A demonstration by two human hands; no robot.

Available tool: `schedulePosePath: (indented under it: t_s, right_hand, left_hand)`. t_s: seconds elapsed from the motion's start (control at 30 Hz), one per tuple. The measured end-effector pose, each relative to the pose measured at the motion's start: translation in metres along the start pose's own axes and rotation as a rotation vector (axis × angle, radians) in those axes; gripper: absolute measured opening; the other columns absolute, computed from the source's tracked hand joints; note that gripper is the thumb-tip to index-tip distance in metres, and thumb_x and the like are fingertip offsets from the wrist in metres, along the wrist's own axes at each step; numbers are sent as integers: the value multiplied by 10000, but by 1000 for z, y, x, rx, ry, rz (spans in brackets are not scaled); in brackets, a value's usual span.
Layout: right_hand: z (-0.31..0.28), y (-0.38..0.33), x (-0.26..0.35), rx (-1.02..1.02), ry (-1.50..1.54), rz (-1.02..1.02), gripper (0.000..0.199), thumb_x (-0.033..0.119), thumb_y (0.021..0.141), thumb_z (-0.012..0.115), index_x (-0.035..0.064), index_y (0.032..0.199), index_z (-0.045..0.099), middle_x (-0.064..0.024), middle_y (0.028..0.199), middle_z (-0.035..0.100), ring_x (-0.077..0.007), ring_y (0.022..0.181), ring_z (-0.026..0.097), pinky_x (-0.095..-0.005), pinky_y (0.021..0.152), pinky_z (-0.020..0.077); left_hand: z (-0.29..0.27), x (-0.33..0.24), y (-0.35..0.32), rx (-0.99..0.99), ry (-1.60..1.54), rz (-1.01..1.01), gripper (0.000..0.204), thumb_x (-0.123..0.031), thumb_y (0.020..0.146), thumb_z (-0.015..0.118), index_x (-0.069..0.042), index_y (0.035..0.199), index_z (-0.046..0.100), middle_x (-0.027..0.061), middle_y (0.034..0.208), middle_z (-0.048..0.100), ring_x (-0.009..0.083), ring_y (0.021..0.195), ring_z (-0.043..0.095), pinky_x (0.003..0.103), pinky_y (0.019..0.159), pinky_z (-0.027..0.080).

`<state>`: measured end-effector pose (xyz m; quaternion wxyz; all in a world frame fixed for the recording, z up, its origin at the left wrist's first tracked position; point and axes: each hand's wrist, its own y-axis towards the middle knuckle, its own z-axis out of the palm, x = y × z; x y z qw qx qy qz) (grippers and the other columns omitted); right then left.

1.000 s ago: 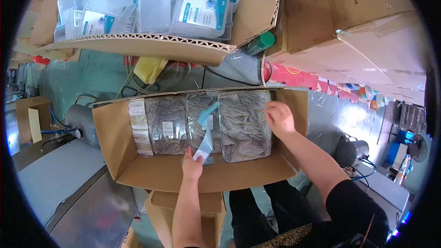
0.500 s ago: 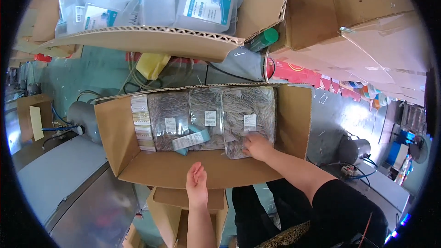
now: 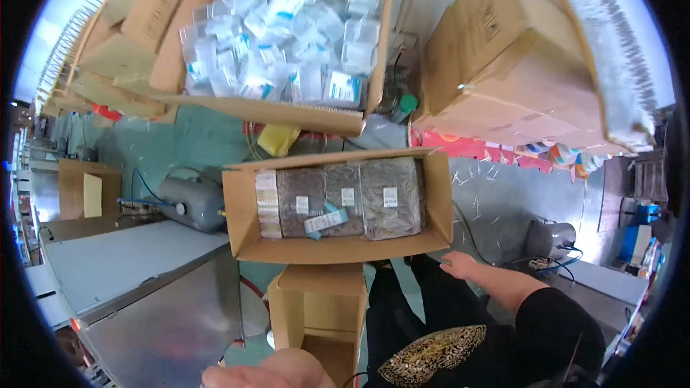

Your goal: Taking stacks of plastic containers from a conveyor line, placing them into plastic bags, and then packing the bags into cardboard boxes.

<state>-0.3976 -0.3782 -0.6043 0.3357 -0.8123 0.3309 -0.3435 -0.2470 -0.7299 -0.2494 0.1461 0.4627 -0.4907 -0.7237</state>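
In front of me stands an open carton [image 3: 338, 250] holding clear plastic-wrapped packs of brownish-grey, fibrous-looking material [image 3: 394, 219], each with a white label. A stack of small paper bundles [image 3: 267, 205] lines its left end. A pale blue strip-shaped piece with a white label [image 3: 325, 221] lies across the packs. My right hand [image 3: 460, 266] hangs just outside the carton's near right corner, fingers loosely extended with nothing in them. Down at the lower edge is my left hand [image 3: 269, 370], partly cut off and blurred; whether its fingers hold something is unclear.
A larger carton [image 3: 266, 109] of clear plastic boxes stands beyond. An open, narrow carton [image 3: 316, 279] is below the near side. Tall cartons [image 3: 517, 50] rise at the far right. A grey cylindrical tank [image 3: 190, 201] and metal cabinet [image 3: 172, 309] stand left; another tank [image 3: 553, 238] sits right.
My right hand has left the packs and come out past the carton's near right corner. My left hand has dropped toward the lower edge. The view has tilted up, showing more of the far carton.
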Motion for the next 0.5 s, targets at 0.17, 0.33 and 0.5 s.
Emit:
schedulePosePath:
  t_s: [0.17,0.33,0.5]
  right_hand:
    - [36,-74,-5,-119,407,201,358,362,796,566,76,1008,606,-138,988,617,-300,942,578,-377,817,453]
    - [53,-154,-4,-86,475,340,412,397,792,561,82,1056,594,-135,1021,613,-297,969,571,-377,836,447]
    - [74,-175,-8,-180,536,139,415,378,792,516,90,1085,578,-141,1021,610,-311,958,571,-402,821,451]
  left_hand:
    - [10,-49,51,20,-155,159,157,-179,881,356,-107,810,477,-13,625,439,123,541,403,324,621,294]
    - [34,-84,73,129,-303,144,175,-143,845,435,-70,981,516,11,683,501,130,572,427,309,587,298]
    - [59,-45,-27,64,-44,-759,568,-356,837,525,-30,1263,339,79,752,531,196,573,460,365,538,406]
